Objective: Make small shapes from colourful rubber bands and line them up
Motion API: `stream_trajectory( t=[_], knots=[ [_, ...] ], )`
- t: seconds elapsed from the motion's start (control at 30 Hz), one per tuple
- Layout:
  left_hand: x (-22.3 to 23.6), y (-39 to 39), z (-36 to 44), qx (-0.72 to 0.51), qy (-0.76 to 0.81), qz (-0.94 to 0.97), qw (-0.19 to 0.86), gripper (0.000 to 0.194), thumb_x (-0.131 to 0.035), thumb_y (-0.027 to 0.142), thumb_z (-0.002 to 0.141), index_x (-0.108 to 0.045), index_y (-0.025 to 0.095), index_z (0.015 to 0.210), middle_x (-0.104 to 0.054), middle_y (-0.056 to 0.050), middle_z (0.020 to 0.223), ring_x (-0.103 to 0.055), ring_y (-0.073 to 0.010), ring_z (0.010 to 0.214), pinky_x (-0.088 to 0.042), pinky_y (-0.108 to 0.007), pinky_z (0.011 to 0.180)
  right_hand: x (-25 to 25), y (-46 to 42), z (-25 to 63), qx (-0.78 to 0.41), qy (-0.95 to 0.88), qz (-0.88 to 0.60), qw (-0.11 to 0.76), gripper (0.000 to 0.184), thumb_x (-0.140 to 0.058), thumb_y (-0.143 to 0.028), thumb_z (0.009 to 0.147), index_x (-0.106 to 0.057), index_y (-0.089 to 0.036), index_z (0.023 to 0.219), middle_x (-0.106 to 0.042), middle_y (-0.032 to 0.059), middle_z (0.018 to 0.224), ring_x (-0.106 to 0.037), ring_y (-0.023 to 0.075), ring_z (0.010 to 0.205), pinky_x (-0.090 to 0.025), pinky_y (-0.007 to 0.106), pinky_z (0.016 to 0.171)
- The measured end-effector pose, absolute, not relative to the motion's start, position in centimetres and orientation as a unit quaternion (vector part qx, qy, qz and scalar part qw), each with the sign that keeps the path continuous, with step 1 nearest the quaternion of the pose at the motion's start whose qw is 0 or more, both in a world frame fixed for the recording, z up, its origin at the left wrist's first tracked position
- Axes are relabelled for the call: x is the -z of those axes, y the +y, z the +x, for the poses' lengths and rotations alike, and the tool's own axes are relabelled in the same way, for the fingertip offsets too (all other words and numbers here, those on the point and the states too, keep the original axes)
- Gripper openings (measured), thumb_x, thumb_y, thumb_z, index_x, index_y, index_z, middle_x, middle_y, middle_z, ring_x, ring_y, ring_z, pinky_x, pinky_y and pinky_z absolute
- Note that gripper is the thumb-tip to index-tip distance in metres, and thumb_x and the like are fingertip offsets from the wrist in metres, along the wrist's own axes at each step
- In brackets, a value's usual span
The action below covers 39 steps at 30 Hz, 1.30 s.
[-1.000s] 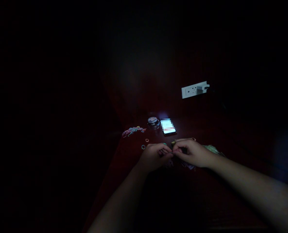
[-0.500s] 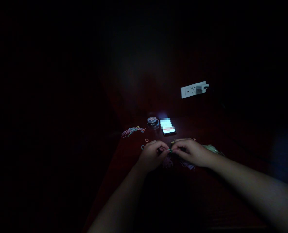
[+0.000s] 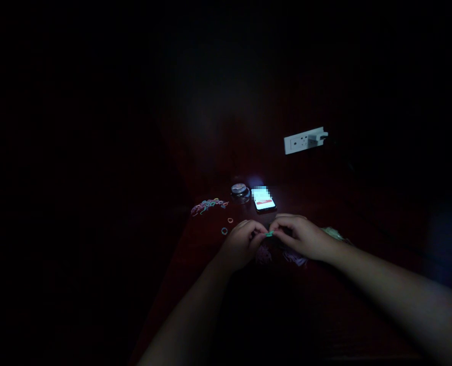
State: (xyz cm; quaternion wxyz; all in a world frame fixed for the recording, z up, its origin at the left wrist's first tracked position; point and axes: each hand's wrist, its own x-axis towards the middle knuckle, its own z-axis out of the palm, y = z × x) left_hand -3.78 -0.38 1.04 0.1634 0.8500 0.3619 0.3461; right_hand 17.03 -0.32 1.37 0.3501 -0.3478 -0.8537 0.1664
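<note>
Between my two hands is a small green band (image 3: 269, 234), which looks like a hair tie. My left hand (image 3: 244, 243) pinches its left end with thumb and fingers. The other end sits in the fingertips of my right hand (image 3: 300, 236). Below the hands lie a purplish pile of bands (image 3: 263, 254) and a pale lilac bunch of strands (image 3: 295, 257), partly covered by the right hand. Left of my left hand rest a teal ring-shaped band (image 3: 224, 231) and an orange one (image 3: 230, 220).
A heap of coloured bands (image 3: 209, 205) lies at the table's far left. Beside it stand a lidded jar (image 3: 240, 192) and a lit phone (image 3: 264, 199). Pale crumpled plastic (image 3: 334, 233) lies past my right wrist. A wall socket (image 3: 305, 141) holds a plug. The room is very dark.
The green band shows more between my fingertips. My right hand has shifted slightly, and my left hand has moved a little right, uncovering the teal band.
</note>
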Motion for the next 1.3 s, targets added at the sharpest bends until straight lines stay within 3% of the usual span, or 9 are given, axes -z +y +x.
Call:
stream_trajectory(
  t=[0.2,0.37,0.57,0.83,1.07,1.3],
  knots=[
    [-1.2,-0.6,-3.8,-0.318,0.347,0.861,0.193,0.015,-0.05,0.029,0.092,-0.061,0.018,0.091,-0.062,-0.004,0.091,-0.056,-0.0159,0.085,-0.042,-0.026,0.076,-1.3,-0.5,16.9,-0.16,-0.856,-0.334,0.362,0.011,-0.053,-0.011,0.08,-0.061,-0.019,0.08,-0.057,0.0005,0.076,-0.052,0.013,0.068,-0.039,0.025,0.063],
    [-1.4,-1.0,-4.0,-0.261,0.316,0.869,0.277,0.021,-0.043,0.034,0.095,-0.056,0.017,0.093,-0.059,0.0,0.078,-0.051,-0.0118,0.067,-0.04,-0.023,0.064,-1.3,-0.6,16.7,-0.151,-0.856,-0.342,0.356,0.01,-0.055,-0.01,0.074,-0.059,-0.018,0.073,-0.051,-0.0015,0.071,-0.049,0.0119,0.064,-0.036,0.024,0.059],
    [-1.7,-1.5,-4.0,-0.25,0.319,0.862,0.306,0.026,-0.037,0.039,0.097,-0.052,0.018,0.094,-0.059,-0.001,0.082,-0.053,-0.0126,0.072,-0.04,-0.024,0.066,-1.4,-0.7,16.4,-0.152,-0.845,-0.354,0.37,0.01,-0.056,-0.01,0.073,-0.062,-0.018,0.07,-0.049,-0.0023,0.067,-0.048,0.0114,0.062,-0.035,0.024,0.058],
    [-1.0,-0.8,-3.6,-0.318,0.376,0.841,0.224,0.017,-0.043,0.03,0.094,-0.055,0.018,0.092,-0.061,-0.001,0.087,-0.055,-0.0134,0.077,-0.041,-0.026,0.072,-1.2,-0.3,17.0,-0.157,-0.838,-0.342,0.395,0.016,-0.054,-0.012,0.076,-0.068,-0.019,0.076,-0.051,-0.0006,0.07,-0.051,0.0122,0.063,-0.038,0.026,0.059],
    [-0.9,-0.6,-3.6,-0.345,0.396,0.82,0.227,0.015,-0.049,0.028,0.091,-0.059,0.017,0.093,-0.061,-0.001,0.083,-0.055,-0.0121,0.071,-0.042,-0.023,0.066,-1.6,-0.8,16.6,-0.182,-0.828,-0.361,0.389,0.013,-0.06,-0.015,0.074,-0.059,-0.019,0.086,-0.053,-0.0019,0.072,-0.05,0.0126,0.065,-0.039,0.025,0.058],
    [-0.8,-0.8,-3.5,-0.347,0.378,0.831,0.215,0.015,-0.05,0.028,0.091,-0.061,0.018,0.092,-0.062,-0.001,0.085,-0.055,-0.0111,0.07,-0.042,-0.022,0.067,-1.1,-0.3,16.9,-0.168,-0.841,-0.335,0.389,0.007,-0.059,-0.022,0.083,-0.061,-0.018,0.077,-0.056,0.0008,0.075,-0.052,0.0132,0.068,-0.041,0.026,0.063]
  ],
)
